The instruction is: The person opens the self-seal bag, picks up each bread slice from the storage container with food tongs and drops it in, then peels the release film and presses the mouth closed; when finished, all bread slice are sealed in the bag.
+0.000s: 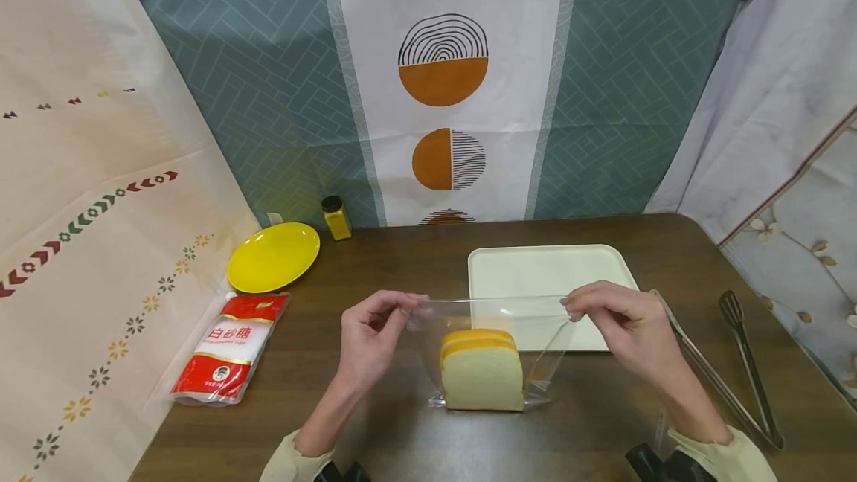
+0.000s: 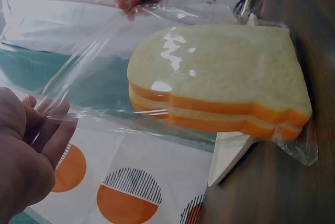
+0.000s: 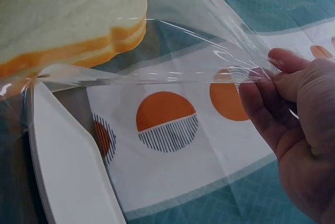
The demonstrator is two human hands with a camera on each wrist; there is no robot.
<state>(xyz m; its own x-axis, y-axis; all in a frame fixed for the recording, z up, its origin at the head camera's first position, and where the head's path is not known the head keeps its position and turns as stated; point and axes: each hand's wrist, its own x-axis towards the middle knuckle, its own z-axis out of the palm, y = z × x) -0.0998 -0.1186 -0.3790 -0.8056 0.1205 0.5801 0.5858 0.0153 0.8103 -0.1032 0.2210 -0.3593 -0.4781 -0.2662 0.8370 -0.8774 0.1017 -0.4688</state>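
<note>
Two slices of bread with orange crusts stand upright inside a clear plastic bag, its bottom at the tabletop. My left hand pinches the bag's upper left corner between thumb and fingers. At the upper right corner, my right hand pinches the film the same way, so the top edge is drawn out straight between both hands. In the left wrist view the bread slices lie one against the other behind glossy film. The right wrist view has the gathered film between thumb and fingertips.
Behind the bag lies a white tray. Metal tongs with a dark-handled whisk-like end lie at the right. At the left are a red and white sugar packet, a yellow plate and a small yellow jar.
</note>
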